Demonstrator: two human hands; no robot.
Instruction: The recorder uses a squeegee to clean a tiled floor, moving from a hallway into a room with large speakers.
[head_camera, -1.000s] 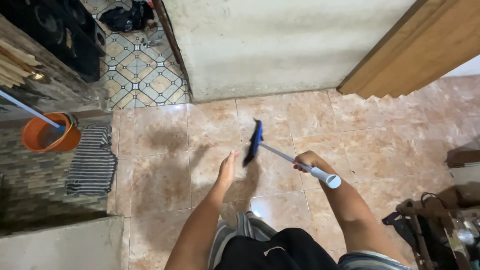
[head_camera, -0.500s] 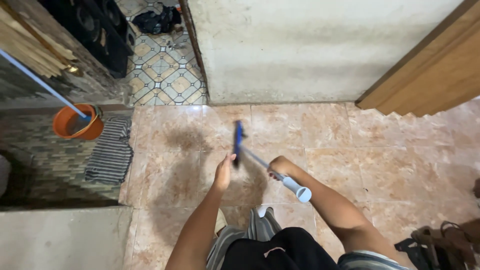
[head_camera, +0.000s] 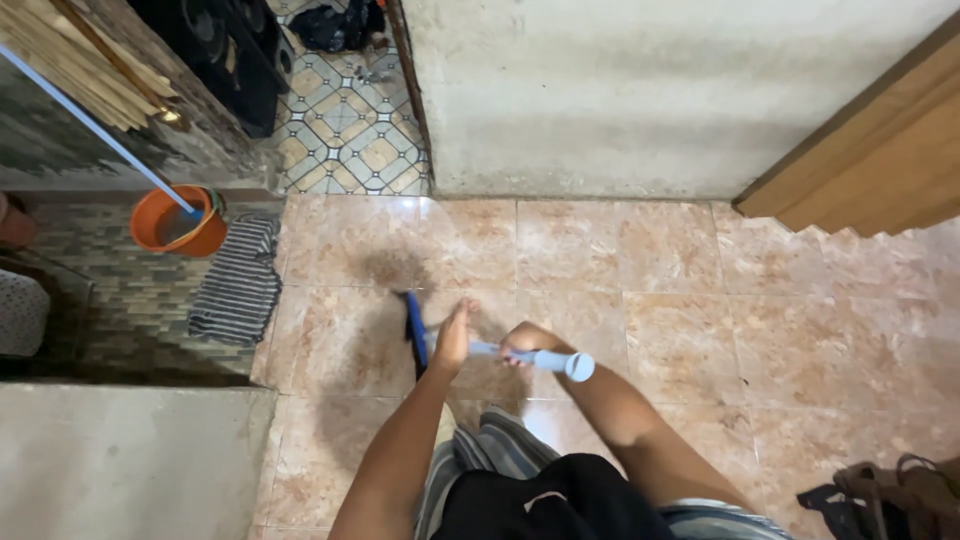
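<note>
My right hand (head_camera: 522, 343) grips the pale blue handle (head_camera: 556, 360) of a short floor wiper. Its dark blue head (head_camera: 416, 332) rests on the beige marbled tiles, just left of my left hand. My left hand (head_camera: 453, 336) hangs flat with fingers straight, above the shaft, holding nothing; whether it touches the shaft is unclear. Both forearms reach forward from the bottom of the view over my dark shorts.
An orange bucket (head_camera: 179, 221) with a blue-handled tool stands at left beside a striped cloth (head_camera: 238, 282). A plaster wall (head_camera: 640, 90) runs ahead, a wooden door (head_camera: 880, 150) at right. Patterned tiles (head_camera: 350, 130) lead off behind. Dark sandals (head_camera: 900, 495) lie at lower right.
The wiper head has swept left and toward me across the tiles. My right hand swung the handle leftward, and my left hand stayed near the shaft. The view shifted right to left.
</note>
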